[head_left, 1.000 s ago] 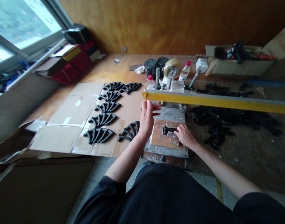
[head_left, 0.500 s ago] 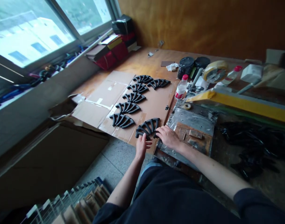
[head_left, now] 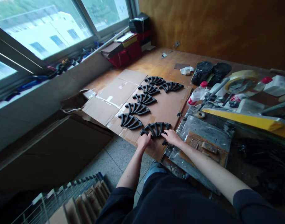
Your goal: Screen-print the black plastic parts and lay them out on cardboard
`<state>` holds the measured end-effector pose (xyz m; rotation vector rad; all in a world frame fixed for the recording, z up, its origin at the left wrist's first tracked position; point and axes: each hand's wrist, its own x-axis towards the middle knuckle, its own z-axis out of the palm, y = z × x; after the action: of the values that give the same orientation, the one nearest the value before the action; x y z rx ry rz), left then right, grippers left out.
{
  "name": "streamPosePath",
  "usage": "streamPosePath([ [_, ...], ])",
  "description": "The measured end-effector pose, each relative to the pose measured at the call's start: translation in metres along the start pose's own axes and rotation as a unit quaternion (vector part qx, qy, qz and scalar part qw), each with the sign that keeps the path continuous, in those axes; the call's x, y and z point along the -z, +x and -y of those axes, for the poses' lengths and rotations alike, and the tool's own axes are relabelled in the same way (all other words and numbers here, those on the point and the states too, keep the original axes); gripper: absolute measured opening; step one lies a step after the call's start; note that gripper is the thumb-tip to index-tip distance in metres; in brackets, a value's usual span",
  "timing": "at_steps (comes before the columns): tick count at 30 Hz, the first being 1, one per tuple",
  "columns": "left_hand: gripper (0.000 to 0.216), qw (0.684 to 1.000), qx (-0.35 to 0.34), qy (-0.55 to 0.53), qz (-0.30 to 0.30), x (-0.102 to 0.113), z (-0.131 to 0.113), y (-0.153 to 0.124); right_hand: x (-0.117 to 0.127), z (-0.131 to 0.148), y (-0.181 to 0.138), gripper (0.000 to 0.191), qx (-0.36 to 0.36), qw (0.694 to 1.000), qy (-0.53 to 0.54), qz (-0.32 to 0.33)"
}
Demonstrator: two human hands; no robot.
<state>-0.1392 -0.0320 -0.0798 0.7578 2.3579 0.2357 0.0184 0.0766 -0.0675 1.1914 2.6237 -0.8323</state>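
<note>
Part (head_left: 156,128): black plastic, fan-shaped, one curved outer rim with ribs converging to a narrower inner arc and open slots between the ribs. Matte, with slight sheen on the rib tops. It lies flat on the cardboard (head_left: 114,96), near the sheet's front edge, arc bulging toward 12 o'clock.

Left hand (head_left: 144,141): at 7 o'clock of the part, fingers clenched round its left tip. Right hand (head_left: 172,137): at 4 o'clock of the part, fingers stretched out, tips on its right end. The thumb is tucked under, so I cannot tell whether this is a pinch or only a touch.

Row (head_left: 139,107) of like parts runs from 10 o'clock of the held part up toward 12, each apart from the next. One more (head_left: 171,86) sits alone at 1 o'clock.

Plate (head_left: 203,126), grey metal, lies at 3 o'clock, just beside the right hand. Yellow bar (head_left: 240,119) crosses above it. Bottle (head_left: 196,93), red cap, is at 2 o'clock.

Hard to read: a small black bit (head_left: 165,143) under the right wrist, shape unclear. The part's two tips are covered by the hands. Dark pile (head_left: 261,152) at far 3 o'clock is a shadowed mass, pieces not separable. The bar is cut off at the right edge.
</note>
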Motion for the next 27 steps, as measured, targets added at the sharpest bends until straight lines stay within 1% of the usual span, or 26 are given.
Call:
streamPosePath([
  [2,0.05,0.999,-0.012,0.013,-0.047,-0.001,-0.002,-0.013,0.003,-0.004,0.002,0.047,-0.004,1.0,0.011,0.001],
  [4,0.047,0.991,-0.073,0.027,-0.113,-0.011,-0.008,-0.028,0.004,-0.007,0.005,0.047,-0.009,1.0,0.023,0.002],
  [6,0.047,0.975,-0.148,0.05,-0.158,-0.025,-0.017,-0.038,0.004,-0.01,0.009,0.047,-0.009,1.0,0.029,0.006],
  [7,0.05,0.969,-0.173,0.064,-0.165,-0.032,-0.023,-0.04,0.004,-0.011,0.012,0.047,-0.008,0.999,0.03,0.009],
  [8,0.052,0.967,-0.182,0.077,-0.162,-0.038,-0.028,-0.039,0.004,-0.012,0.014,0.046,-0.007,0.999,0.031,0.011],
  [10,0.054,0.968,-0.177,0.097,-0.15,-0.047,-0.037,-0.033,0.003,-0.014,0.018,0.046,-0.009,0.999,0.032,0.016],
  [13,0.052,0.97,-0.168,0.108,-0.14,-0.051,-0.043,-0.024,0.002,-0.014,0.019,0.048,-0.015,0.999,0.028,0.015],
  [15,0.05,0.969,-0.166,0.108,-0.146,-0.051,-0.042,-0.024,0.002,-0.014,0.016,0.049,-0.011,0.999,0.026,0.014],
  [18,0.048,0.963,-0.176,0.113,-0.171,-0.044,-0.042,-0.027,0.004,-0.014,0.012,0.049,0.002,0.998,0.061,-0.002],
  [21,0.046,0.952,-0.195,0.122,-0.203,-0.027,-0.051,-0.021,0.009,-0.015,0.014,0.048,0.017,0.987,0.15,-0.046],
  [24,0.044,0.94,-0.22,0.133,-0.225,-0.001,-0.073,0.006,0.015,-0.016,0.022,0.049,0.01,0.969,0.231,-0.087],
  [25,0.042,0.936,-0.229,0.137,-0.229,0.008,-0.084,0.02,0.016,-0.016,0.025,0.049,0.002,0.967,0.237,-0.092],
  [27,0.038,0.93,-0.249,0.144,-0.23,0.024,-0.11,0.05,0.013,-0.015,0.028,0.045,-0.011,0.975,0.209,-0.079],
])
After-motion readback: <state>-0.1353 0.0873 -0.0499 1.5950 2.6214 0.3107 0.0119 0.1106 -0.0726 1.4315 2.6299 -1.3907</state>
